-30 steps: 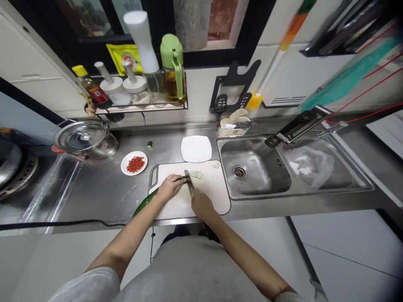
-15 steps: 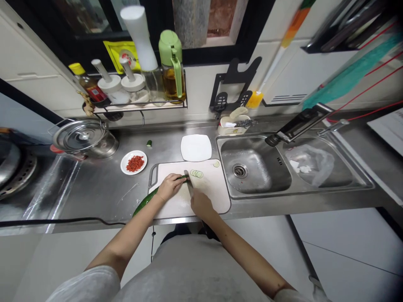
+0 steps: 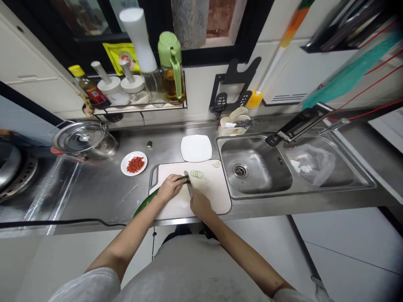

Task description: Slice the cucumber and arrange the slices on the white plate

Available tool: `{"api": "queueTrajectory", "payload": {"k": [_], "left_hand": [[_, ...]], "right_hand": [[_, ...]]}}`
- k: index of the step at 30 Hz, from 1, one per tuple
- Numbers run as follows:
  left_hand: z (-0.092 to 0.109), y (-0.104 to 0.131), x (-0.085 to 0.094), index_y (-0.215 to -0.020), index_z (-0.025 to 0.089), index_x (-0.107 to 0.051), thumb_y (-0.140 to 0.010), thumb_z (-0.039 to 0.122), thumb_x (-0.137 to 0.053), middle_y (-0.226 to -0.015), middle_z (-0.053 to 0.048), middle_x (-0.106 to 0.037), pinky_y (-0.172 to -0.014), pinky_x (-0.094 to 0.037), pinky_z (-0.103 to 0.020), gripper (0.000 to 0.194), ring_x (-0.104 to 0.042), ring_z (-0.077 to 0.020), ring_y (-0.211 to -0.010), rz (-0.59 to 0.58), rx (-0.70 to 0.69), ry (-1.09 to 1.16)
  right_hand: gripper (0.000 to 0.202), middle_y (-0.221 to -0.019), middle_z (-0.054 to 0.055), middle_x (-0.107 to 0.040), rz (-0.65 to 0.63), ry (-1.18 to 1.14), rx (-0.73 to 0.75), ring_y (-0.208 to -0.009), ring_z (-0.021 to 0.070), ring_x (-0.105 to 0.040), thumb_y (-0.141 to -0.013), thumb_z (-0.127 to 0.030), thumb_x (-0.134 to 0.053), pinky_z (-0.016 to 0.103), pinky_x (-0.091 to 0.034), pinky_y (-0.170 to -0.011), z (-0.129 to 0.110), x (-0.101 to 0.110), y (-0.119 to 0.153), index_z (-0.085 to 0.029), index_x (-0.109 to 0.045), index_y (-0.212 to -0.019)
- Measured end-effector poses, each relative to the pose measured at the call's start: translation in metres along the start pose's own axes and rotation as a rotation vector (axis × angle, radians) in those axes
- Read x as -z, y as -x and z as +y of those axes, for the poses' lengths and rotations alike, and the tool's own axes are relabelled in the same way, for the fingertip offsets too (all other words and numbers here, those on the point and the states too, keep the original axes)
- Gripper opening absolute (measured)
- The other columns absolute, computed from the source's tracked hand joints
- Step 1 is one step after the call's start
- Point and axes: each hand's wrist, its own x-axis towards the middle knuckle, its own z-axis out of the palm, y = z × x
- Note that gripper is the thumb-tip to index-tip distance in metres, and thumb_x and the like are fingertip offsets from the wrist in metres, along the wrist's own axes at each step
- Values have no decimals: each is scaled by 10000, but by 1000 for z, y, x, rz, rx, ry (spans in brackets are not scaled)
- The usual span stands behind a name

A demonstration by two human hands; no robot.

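My left hand point(image 3: 170, 187) is closed over a long green cucumber point(image 3: 146, 204), which slants across the left part of the white cutting board point(image 3: 176, 206). In my right hand point(image 3: 201, 204) is a kitchen knife point(image 3: 189, 183), its blade upright against the cucumber's cut end, just beside my left fingertips. Several thin cucumber slices point(image 3: 197, 174) lie overlapping to the right of the blade. One more slice point(image 3: 216, 164) rests near the board's far right corner. The cucumber's middle is hidden under my left hand and forearm.
Behind the board sits a white square plate point(image 3: 196, 148). A round plate of chopped red pieces point(image 3: 134, 164) and a cucumber stub point(image 3: 149, 144) are to the left. The sink point(image 3: 256, 165) adjoins the board's right side. A lidded steel pot point(image 3: 85, 138) stands at the far left.
Almost nothing differs. The view has shifted very slightly, while both hands, the knife and the slices keep the same places on the board.
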Motion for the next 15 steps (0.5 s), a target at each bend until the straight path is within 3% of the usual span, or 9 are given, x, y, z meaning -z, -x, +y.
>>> {"api": "queueTrajectory", "payload": {"k": [15], "left_hand": [[2,-1,1,-1123,229,-683,-931,225,-476,-1090,-85,-657,-894,-506,-376,283,-568,-193,-1003,2,7,-8]], "right_hand": [[364,-1066,147,-642,20,2,-11,-960,216,-617,-901,-160,-366,314,-445,-821,2,-11,-4,-130,-517,-1230]]}}
